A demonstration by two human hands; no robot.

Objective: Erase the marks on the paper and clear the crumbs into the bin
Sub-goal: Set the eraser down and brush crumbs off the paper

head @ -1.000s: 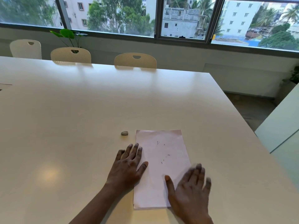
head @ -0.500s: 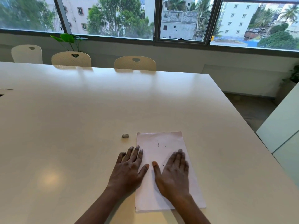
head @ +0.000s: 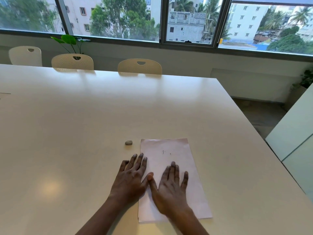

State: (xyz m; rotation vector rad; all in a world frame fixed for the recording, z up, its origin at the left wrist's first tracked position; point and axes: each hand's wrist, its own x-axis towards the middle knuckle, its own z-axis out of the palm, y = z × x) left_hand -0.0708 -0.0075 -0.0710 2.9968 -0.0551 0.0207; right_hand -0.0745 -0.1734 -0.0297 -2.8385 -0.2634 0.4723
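A pale pink sheet of paper point(head: 171, 146) lies flat on the white table point(head: 84, 124) in front of me. A few small dark crumbs or marks point(head: 163, 152) sit on its upper half. A small grey eraser point(head: 128, 142) rests on the table just left of the paper's top corner. My left hand point(head: 131, 177) lies flat, fingers spread, over the paper's left edge. My right hand point(head: 171, 187) lies flat on the middle of the paper, palm down. The two thumbs touch. Neither hand holds anything. No bin is in view.
Three cream chairs point(head: 139, 66) stand along the table's far side under a wide window. A green plant point(head: 71, 41) rises behind the middle chair. The table's right edge runs diagonally, with floor and a pale cabinet point(head: 294, 138) beyond it.
My right hand has slid from the paper's lower right corner up and left onto the middle of the sheet, covering some marks. The left hand has stayed in place.
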